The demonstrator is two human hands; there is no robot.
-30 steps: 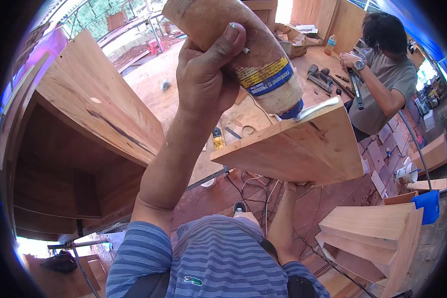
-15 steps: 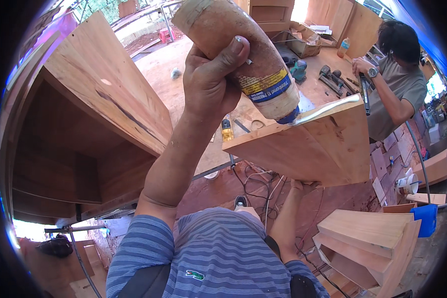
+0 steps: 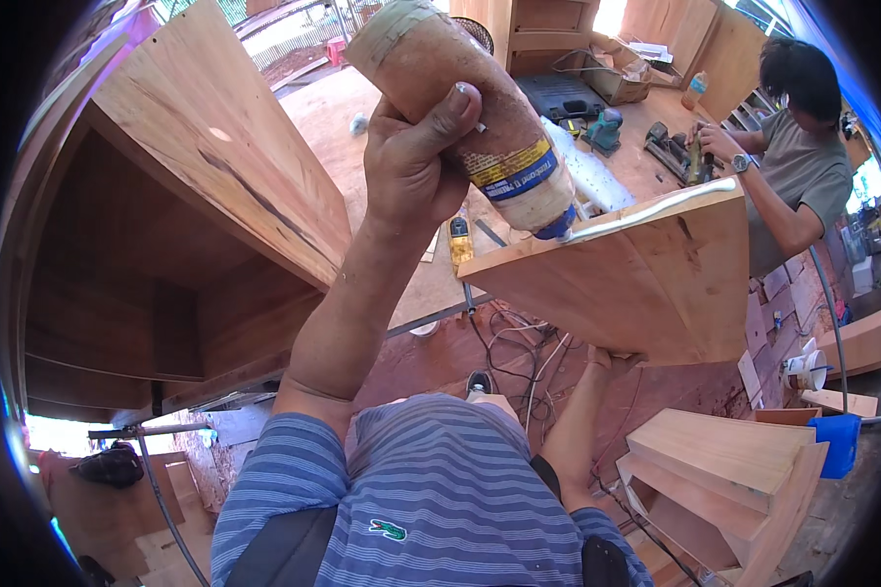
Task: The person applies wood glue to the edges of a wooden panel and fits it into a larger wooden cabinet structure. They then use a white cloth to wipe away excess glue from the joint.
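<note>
Where visible, left hand [image 3: 416,161] around glue bottle [image 3: 470,112], nozzle seemingly on board [image 3: 646,274].

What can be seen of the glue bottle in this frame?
The glue bottle is a large plastic one, its body smeared brown, with a yellow and blue label band near the neck and a blue nozzle. It is tipped upside down, nozzle on the top edge of a wooden board, where a pale glue line runs. The left hand grips its middle, thumb across the front. Tape seems to wrap its upper end.
</note>
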